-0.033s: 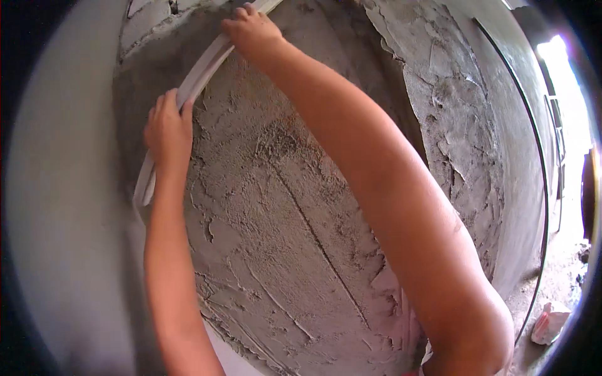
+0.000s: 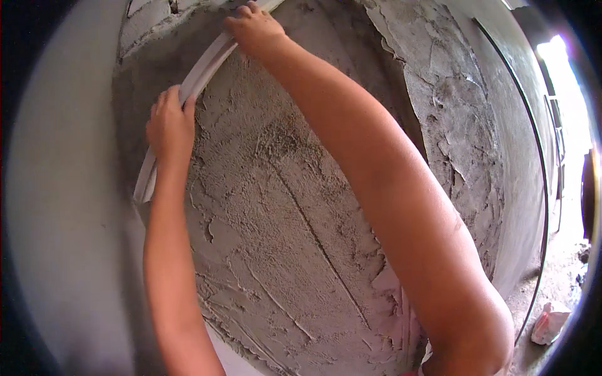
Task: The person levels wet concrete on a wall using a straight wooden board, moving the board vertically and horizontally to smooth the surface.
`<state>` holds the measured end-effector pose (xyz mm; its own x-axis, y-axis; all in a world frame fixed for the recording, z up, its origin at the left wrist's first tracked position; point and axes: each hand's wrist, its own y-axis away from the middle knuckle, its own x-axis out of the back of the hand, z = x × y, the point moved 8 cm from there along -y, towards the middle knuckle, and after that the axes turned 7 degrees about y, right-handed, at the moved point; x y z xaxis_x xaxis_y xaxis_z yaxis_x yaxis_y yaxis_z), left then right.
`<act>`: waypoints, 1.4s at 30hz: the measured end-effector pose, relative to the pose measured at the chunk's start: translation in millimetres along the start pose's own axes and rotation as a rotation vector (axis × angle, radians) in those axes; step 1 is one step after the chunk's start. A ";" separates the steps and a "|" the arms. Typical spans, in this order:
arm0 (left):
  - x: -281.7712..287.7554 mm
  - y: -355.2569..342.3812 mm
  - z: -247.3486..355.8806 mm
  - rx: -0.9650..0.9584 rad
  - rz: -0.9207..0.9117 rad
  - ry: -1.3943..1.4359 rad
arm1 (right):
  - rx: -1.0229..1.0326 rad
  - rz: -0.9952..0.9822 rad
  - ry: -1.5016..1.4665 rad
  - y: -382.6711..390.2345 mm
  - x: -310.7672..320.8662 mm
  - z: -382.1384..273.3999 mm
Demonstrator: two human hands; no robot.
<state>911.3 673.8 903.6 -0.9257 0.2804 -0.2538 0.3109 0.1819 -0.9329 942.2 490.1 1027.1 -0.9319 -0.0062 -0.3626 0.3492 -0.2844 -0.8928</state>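
A long, pale straight bar (image 2: 205, 67) runs diagonally across the wall of rough, wet-looking grey plaster (image 2: 282, 219). My left hand (image 2: 169, 125) grips its lower part, thumb on the right side and fingers on the left. Higher up, near the top edge, my right hand (image 2: 256, 30) has curled fingers over the same bar, with the arm stretched across the right half of the view. Ridges and a long diagonal groove mark the plaster below the bar.
At left is a smooth grey wall (image 2: 63, 200); exposed blocks (image 2: 147, 25) show at top. Rougher plaster (image 2: 451, 106) lies to the right, with a thin black cable (image 2: 520, 94) hanging beside it. Beyond are a bright opening and a crumpled pale bag (image 2: 549, 323) on the floor.
My left hand and the bar's lower end have shifted slightly upward along the wall. My right hand has moved very little.
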 end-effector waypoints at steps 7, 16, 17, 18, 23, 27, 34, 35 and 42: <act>-19.7 1.4 4.5 -0.051 0.028 0.066 | -0.015 -0.085 0.094 2.0 -24.1 12.0; 2.3 51.6 9.1 -0.047 -0.078 0.099 | -0.035 0.029 0.013 63.9 17.8 -16.3; 4.7 57.3 11.6 -0.044 -0.092 0.094 | -0.029 0.055 0.010 69.7 24.7 -18.4; 6.1 62.5 12.8 -0.040 -0.105 0.083 | -0.024 0.085 0.001 75.6 29.3 -21.3; 15.7 96.4 12.3 -0.013 -0.165 0.085 | -0.054 0.029 -0.050 110.4 46.3 -40.6; 25.6 118.0 9.8 0.010 -0.179 0.131 | -0.019 0.054 -0.051 132.4 66.8 -51.9; 12.7 48.7 22.0 0.075 -0.167 0.176 | -0.048 0.023 0.037 62.4 32.5 -15.7; 8.2 41.2 23.5 0.061 -0.148 0.175 | -0.066 -0.007 0.022 52.9 27.6 -8.5; -6.0 63.7 18.8 -0.031 -0.101 0.139 | -0.080 0.025 0.018 77.8 22.6 -9.7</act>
<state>932.6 666.0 840.9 -0.9144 0.3868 -0.1193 0.2263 0.2442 -0.9429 949.3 477.2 946.8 -0.9213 0.0050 -0.3887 0.3794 -0.2068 -0.9018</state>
